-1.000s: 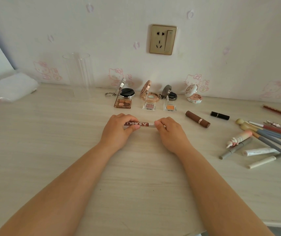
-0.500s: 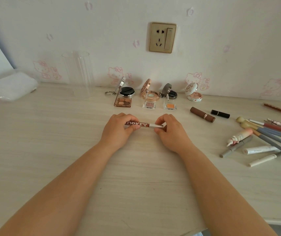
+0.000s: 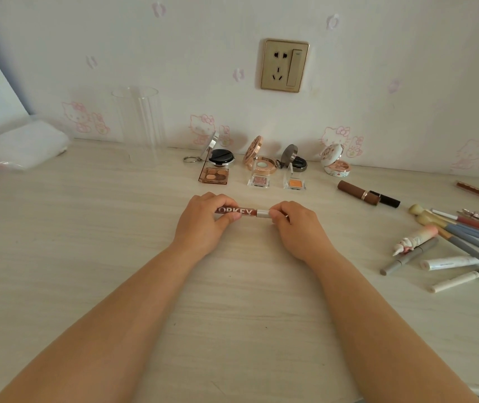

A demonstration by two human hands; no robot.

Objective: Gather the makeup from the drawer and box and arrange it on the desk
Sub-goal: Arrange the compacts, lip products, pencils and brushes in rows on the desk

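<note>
A slim reddish-brown lip gloss tube with white lettering and a clear cap (image 3: pixel 242 212) is held level just above the pale wood-grain tabletop (image 3: pixel 87 242), pinched at its lettered end by the left hand (image 3: pixel 203 222) and at its cap end by the right hand (image 3: pixel 299 228). Beyond it, open compacts and small eyeshadow pans (image 3: pixel 258 170) are lined up by the wall, and brushes and tubes (image 3: pixel 459 245) are scattered to the right.
</note>
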